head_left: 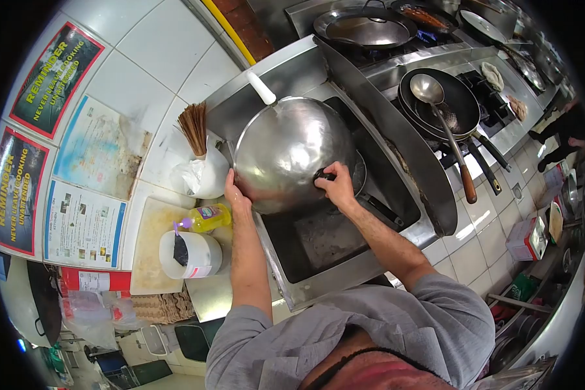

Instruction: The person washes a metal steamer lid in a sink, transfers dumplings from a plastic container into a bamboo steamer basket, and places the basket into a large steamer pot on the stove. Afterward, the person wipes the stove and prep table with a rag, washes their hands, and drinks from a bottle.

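A large steel wok (pixel 292 153) is tilted bottom up over the metal sink (pixel 403 175), its white-covered handle (pixel 261 88) pointing toward the wall. My left hand (pixel 238 194) grips the wok's rim on the left side. My right hand (pixel 339 185) is closed on a small dark scouring pad (pixel 323 175), pressed against the rounded outer surface of the wok. Partly hidden beneath the wok, another pan with a dark handle (pixel 381 211) lies in the sink.
Left of the sink are a bamboo brush (pixel 194 130) in a white container, a yellow dish soap bottle (pixel 211 216) and a white tub (pixel 192 255). On the stove to the right sit black pans (pixel 461 107) with a ladle (pixel 448 127); a flame burns farther back.
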{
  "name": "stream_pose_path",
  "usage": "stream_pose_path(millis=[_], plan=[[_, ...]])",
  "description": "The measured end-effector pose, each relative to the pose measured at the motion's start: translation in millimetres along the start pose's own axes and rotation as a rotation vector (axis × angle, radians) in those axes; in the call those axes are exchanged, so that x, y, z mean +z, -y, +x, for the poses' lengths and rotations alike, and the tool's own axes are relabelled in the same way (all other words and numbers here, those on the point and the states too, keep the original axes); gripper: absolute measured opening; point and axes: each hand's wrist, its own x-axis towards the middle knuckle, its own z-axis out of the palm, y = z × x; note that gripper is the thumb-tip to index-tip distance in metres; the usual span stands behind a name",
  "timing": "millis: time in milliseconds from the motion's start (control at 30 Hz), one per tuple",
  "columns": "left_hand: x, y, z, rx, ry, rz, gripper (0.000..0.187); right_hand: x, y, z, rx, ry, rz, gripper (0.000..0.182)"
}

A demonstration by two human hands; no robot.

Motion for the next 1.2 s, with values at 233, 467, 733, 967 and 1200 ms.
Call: stream_pose_path(millis=[233, 467, 733, 967, 1200], plan=[[-21.4, 35.8, -47.8, 0.065, -0.024, -0.187, 0.032, 3.7, -9.3, 24.2, 0.034, -0.141, 0.023, 0.023], [-16.8, 21.1, -61.1, 0.171, -0.062, -0.156, 0.04, 8.8, -12.4, 24.9, -0.081, -0.068, -0.01, 0.023], [58.9, -0.9, -86.4, 0.188, 0.053, 0.279, 0.027, -49.1, -23.8, -20.1, 0.492, 0.006, 0.243, 0.037], [81.4, 52.6, -172.6, 1.155, 0.656, 1.189, 0.035, -116.9, 28.3, -47.8, 0.787, 0.117, 0.783, 0.081], [37.3, 60.4, -193.1, 1.087, 0.665, 1.195, 0.032, -103.7, -30.0, -51.4, 0.832, 0.004, 0.618, 0.051]])
